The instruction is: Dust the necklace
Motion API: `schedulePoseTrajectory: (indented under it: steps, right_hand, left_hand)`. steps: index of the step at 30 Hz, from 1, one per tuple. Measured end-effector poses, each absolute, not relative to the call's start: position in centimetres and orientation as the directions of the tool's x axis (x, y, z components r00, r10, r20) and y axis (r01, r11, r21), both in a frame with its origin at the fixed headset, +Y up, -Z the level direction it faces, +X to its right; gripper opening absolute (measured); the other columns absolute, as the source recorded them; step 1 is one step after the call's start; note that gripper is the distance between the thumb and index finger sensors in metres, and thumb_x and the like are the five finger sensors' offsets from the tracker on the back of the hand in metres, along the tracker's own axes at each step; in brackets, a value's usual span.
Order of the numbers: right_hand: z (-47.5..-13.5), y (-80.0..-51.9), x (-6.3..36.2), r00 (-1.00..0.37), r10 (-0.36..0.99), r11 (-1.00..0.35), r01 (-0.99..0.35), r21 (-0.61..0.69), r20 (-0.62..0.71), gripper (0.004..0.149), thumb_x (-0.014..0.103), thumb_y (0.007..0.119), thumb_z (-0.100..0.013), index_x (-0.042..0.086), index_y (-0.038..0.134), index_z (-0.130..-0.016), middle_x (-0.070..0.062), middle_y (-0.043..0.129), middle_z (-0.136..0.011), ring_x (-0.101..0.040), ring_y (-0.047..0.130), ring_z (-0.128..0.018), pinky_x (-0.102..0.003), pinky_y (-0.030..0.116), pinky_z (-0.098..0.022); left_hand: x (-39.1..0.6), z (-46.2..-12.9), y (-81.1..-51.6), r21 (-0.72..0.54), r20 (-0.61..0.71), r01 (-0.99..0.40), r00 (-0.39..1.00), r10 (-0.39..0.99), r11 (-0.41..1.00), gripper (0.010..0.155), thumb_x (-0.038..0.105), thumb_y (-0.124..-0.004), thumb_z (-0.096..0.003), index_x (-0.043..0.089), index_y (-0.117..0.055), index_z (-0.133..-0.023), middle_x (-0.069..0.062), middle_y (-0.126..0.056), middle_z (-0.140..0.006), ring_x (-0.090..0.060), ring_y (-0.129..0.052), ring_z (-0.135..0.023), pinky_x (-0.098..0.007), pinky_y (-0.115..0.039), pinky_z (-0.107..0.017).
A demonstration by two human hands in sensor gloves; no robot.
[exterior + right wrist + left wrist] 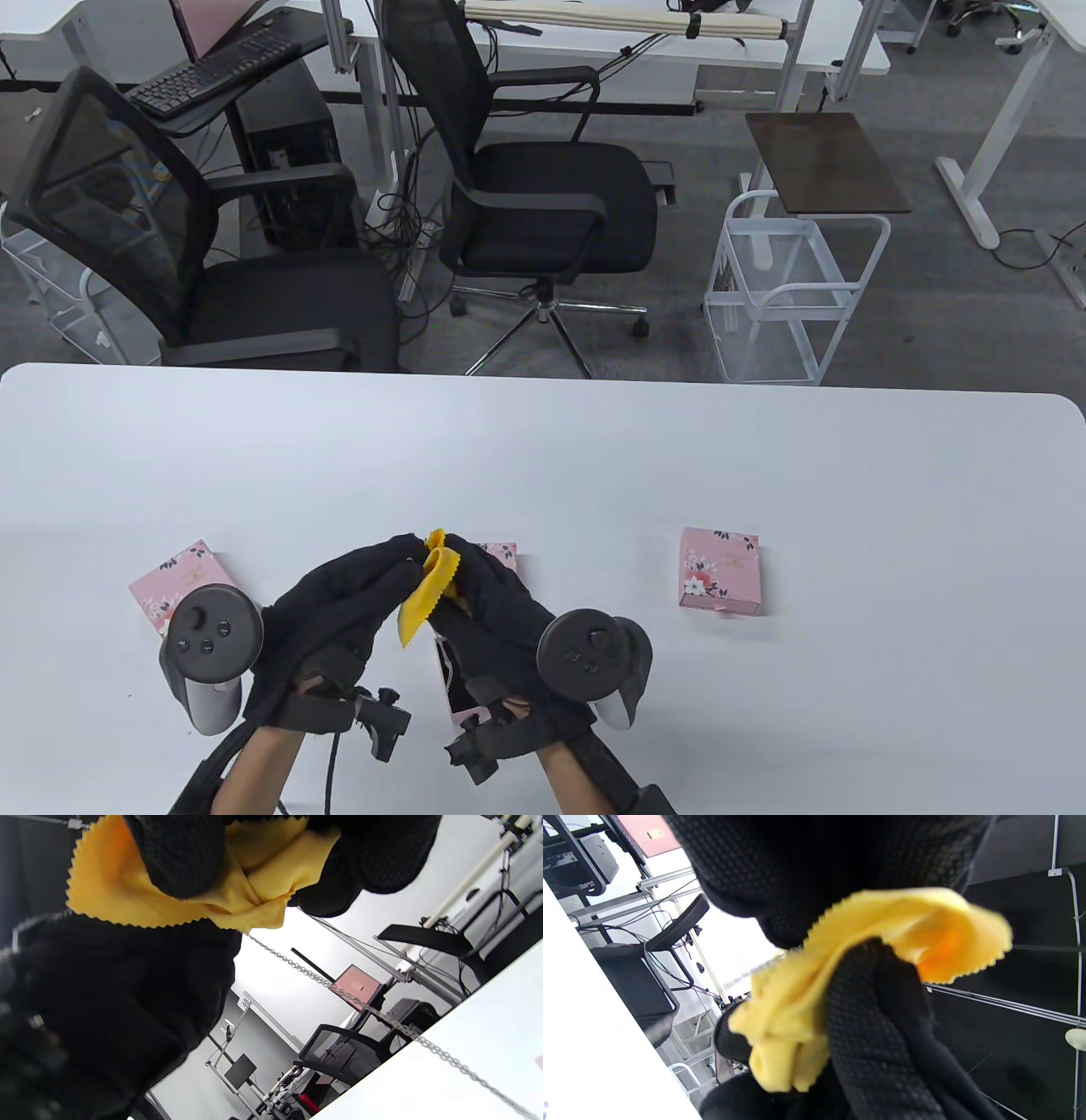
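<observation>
Both gloved hands meet above the table's front middle around a yellow cloth (pixel 422 598). My right hand (pixel 465 567) grips the cloth (pixel 237 904) with its fingers (pixel 182 853) closed over it. My left hand (pixel 397 562) pinches the same cloth (pixel 793 1014) from the other side. A thin silver necklace chain (pixel 360 1003) comes out of the cloth's fold and hangs slanting down towards the table. It shows as a blurred line in the left wrist view (pixel 755 971). The rest of the chain is hidden inside the cloth and gloves.
Three pink floral boxes lie on the white table (pixel 543 458): one at the left (pixel 182 577), one behind the hands (pixel 502 553), one at the right (pixel 719 570). A pink tray part (pixel 462 720) lies under my right hand. Office chairs stand beyond the far edge.
</observation>
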State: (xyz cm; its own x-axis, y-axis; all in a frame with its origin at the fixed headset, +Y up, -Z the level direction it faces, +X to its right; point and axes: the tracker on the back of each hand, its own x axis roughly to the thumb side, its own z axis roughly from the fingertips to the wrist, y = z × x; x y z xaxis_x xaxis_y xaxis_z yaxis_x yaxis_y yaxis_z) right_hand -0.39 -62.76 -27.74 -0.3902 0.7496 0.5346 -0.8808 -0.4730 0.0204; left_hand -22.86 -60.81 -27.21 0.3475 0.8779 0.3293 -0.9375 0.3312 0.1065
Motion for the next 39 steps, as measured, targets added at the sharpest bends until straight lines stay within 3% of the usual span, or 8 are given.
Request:
schedulePoseTrajectory:
  steps: [7, 10, 17, 21, 26, 31, 36, 39]
  right_hand:
    - [-26.9, -62.6, -1.3, -0.519, 0.677, -0.525, -0.838, -0.151, 0.522, 0.068, 0.036, 0.082, -0.057, -0.002, 0.058, -0.109, -0.032, 0.072, -0.103, -0.049, 0.083, -0.080, -0.057, 0.073, -0.059]
    - [-26.7, -62.7, -1.1, -0.550, 0.668, -0.512, -0.829, -0.226, 0.501, 0.060, 0.036, 0.082, -0.058, 0.000, 0.068, -0.103, -0.028, 0.083, -0.093, -0.044, 0.090, -0.071, -0.053, 0.077, -0.055]
    - [-26.7, -62.5, -1.4, -0.543, 0.662, -0.549, -0.821, -0.159, 0.516, 0.042, 0.031, 0.074, -0.064, 0.008, 0.073, -0.099, -0.022, 0.086, -0.089, -0.041, 0.091, -0.068, -0.053, 0.077, -0.055]
    - [-26.5, -62.1, -1.5, -0.527, 0.669, -0.558, -0.822, -0.115, 0.524, 0.042, 0.027, 0.073, -0.064, 0.007, 0.071, -0.101, -0.023, 0.085, -0.090, -0.042, 0.091, -0.069, -0.054, 0.077, -0.055]
    - [-26.5, -62.2, -1.4, -0.534, 0.665, -0.561, -0.819, -0.122, 0.522, 0.040, 0.036, 0.075, -0.064, 0.009, 0.079, -0.093, -0.017, 0.094, -0.076, -0.036, 0.095, -0.057, -0.051, 0.079, -0.051]
    - [-26.6, -62.4, -1.9, -0.532, 0.658, -0.595, -0.801, -0.066, 0.533, 0.040, 0.031, 0.078, -0.063, 0.013, 0.075, -0.098, -0.018, 0.089, -0.086, -0.039, 0.092, -0.066, -0.053, 0.077, -0.055]
    - [-26.8, -62.7, -1.6, -0.528, 0.684, -0.571, -0.817, -0.080, 0.503, 0.039, 0.037, 0.081, -0.060, 0.015, 0.080, -0.092, -0.014, 0.093, -0.078, -0.036, 0.093, -0.060, -0.052, 0.077, -0.054]
    - [-26.6, -63.0, -1.5, -0.542, 0.679, -0.583, -0.808, -0.086, 0.496, 0.037, 0.036, 0.078, -0.062, 0.015, 0.080, -0.092, -0.015, 0.093, -0.080, -0.037, 0.093, -0.061, -0.053, 0.077, -0.055]
  left_hand:
    - [-21.9, -27.0, -60.6, -0.002, 0.332, -0.937, 0.329, 0.884, 0.350, 0.037, 0.046, -0.092, -0.0517, 0.031, -0.093, -0.085, -0.002, -0.097, -0.090, -0.020, -0.099, -0.075, -0.036, -0.090, -0.052]
    - [-21.2, -26.5, -60.4, 0.045, 0.353, -0.914, 0.393, 0.849, 0.404, 0.037, 0.046, -0.092, -0.0514, 0.031, -0.093, -0.085, -0.004, -0.094, -0.092, -0.023, -0.095, -0.079, -0.040, -0.086, -0.055]
    - [-21.0, -25.2, -59.4, 0.249, 0.399, -0.815, 0.579, 0.711, 0.524, 0.036, 0.046, -0.092, -0.0504, 0.033, -0.094, -0.084, -0.007, -0.083, -0.099, -0.029, -0.080, -0.086, -0.045, -0.077, -0.061]
    - [-21.3, -25.5, -59.3, 0.234, 0.422, -0.829, 0.557, 0.715, 0.508, 0.036, 0.045, -0.093, -0.0499, 0.033, -0.095, -0.083, -0.006, -0.082, -0.101, -0.030, -0.079, -0.088, -0.045, -0.076, -0.062]
    - [-21.7, -25.5, -59.0, 0.193, 0.450, -0.853, 0.516, 0.729, 0.485, 0.035, 0.044, -0.093, -0.0500, 0.032, -0.095, -0.083, -0.004, -0.086, -0.099, -0.028, -0.081, -0.087, -0.045, -0.077, -0.062]
    - [-22.0, -25.5, -58.9, 0.197, 0.453, -0.862, 0.502, 0.737, 0.467, 0.035, 0.043, -0.093, -0.0500, 0.032, -0.095, -0.083, -0.002, -0.089, -0.097, -0.027, -0.083, -0.086, -0.044, -0.078, -0.061]
    - [-22.0, -25.5, -58.8, 0.175, 0.459, -0.875, 0.478, 0.749, 0.452, 0.034, 0.043, -0.092, -0.0504, 0.032, -0.095, -0.083, -0.002, -0.090, -0.096, -0.027, -0.083, -0.086, -0.044, -0.078, -0.061]
    - [-22.0, -25.5, -58.9, 0.167, 0.460, -0.875, 0.477, 0.749, 0.455, 0.035, 0.043, -0.092, -0.0504, 0.032, -0.095, -0.083, -0.002, -0.090, -0.096, -0.027, -0.084, -0.086, -0.044, -0.079, -0.060]
